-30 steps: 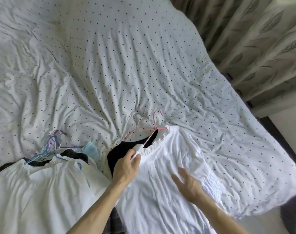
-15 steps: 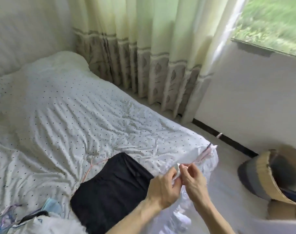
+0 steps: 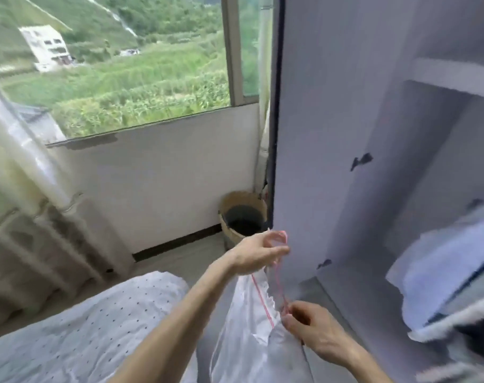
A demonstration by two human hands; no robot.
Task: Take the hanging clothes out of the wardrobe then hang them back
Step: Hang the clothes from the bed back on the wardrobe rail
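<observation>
1. The wardrobe (image 3: 428, 161) fills the right of the frame and stands open, probably so the clothes can go straight back in. No rail shows in this view.
2. The bed (image 3: 83, 327) at lower left lies just beside the person, likely a handy laying-out place.
3. A pile of folded bedding (image 3: 442, 272) sits inside the wardrobe at right.
4. The white garment (image 3: 249, 341) hangs at lower centre, between bed and wardrobe, lifted so it falls straight.
5. The basket (image 3: 243, 214) stands in the corner under the window (image 3: 111, 64), out of the way.
6. The left hand (image 3: 256, 254) is curled round the hook, ready to carry it to a rail.
7. The right hand (image 3: 315, 333) pinches the lower end of the wire, steadying it. Blur hides whether it pinches cloth too.
8. The pink hanger (image 3: 262, 302) runs between the hands, through the garment's neck.
9. Count: one wardrobe, one bed, one basket, one garment, one hanger, two hands.
</observation>
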